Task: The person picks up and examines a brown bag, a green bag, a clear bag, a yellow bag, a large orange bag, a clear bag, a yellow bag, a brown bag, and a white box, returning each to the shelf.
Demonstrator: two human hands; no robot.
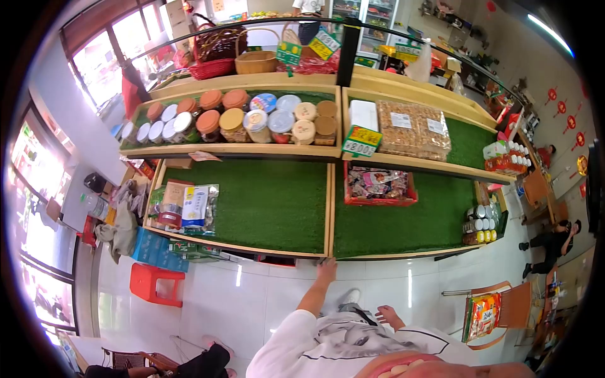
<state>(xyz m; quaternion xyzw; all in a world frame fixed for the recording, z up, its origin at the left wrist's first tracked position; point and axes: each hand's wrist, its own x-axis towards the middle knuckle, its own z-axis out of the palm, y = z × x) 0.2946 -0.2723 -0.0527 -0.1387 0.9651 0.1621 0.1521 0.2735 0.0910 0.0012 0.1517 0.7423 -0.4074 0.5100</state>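
My left hand (326, 271) touches the wooden front edge of the lower shelf (330, 214), at the divider between its two green-lined sections. Its fingers are too small to make out. Over the white floor, my right hand (389, 315) hangs beside my body, fingers apart and holding nothing. Packets (196, 205) and a jar lie in the left section. A red box of wrapped packets (380, 184) sits in the right one, with small jars (479, 225) at its far end. Lidded jars (233, 125) and packs of brown food (413, 129) fill parts of the upper shelf.
A red stool (156, 283) and blue boxes (159, 249) are at the left. At the right, a chair (513, 305) holds a bright package. One person (551, 246) is far right, another (201, 364) sits bottom left, a third (309, 7) is behind the baskets (256, 61).
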